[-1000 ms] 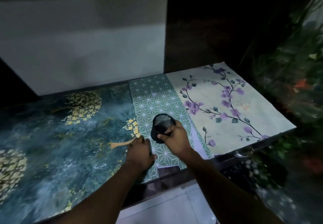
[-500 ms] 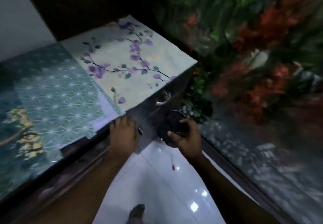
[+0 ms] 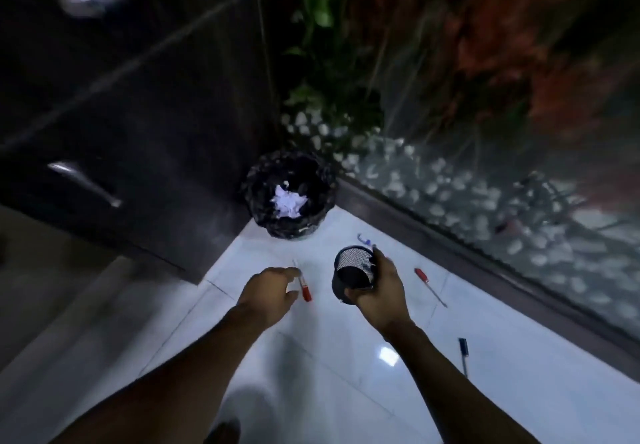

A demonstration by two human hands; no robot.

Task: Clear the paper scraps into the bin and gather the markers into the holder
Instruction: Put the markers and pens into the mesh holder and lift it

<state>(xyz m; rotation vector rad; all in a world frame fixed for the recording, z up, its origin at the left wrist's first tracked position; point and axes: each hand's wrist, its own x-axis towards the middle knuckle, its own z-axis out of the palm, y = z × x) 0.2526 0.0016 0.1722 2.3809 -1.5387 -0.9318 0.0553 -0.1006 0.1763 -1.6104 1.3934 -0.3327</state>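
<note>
Two hands: right [image 3: 382, 291] grips the mesh holder [image 3: 353, 279], left [image 3: 268, 293] (blurred) seemingly pinches a red marker [image 3: 304, 287].

The left hand [image 3: 268, 293] is now taken off the tabletop edge and lowered to a red-capped marker [image 3: 302, 284] on the floor [image 3: 346, 374]; the holder [image 3: 353, 279] is brought down beside it.

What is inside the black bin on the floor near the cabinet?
Inside the bin lies crumpled white paper, roughly in the middle. Around it the inside is dark, so whatever lies beneath or beside the paper cannot be seen.
</note>
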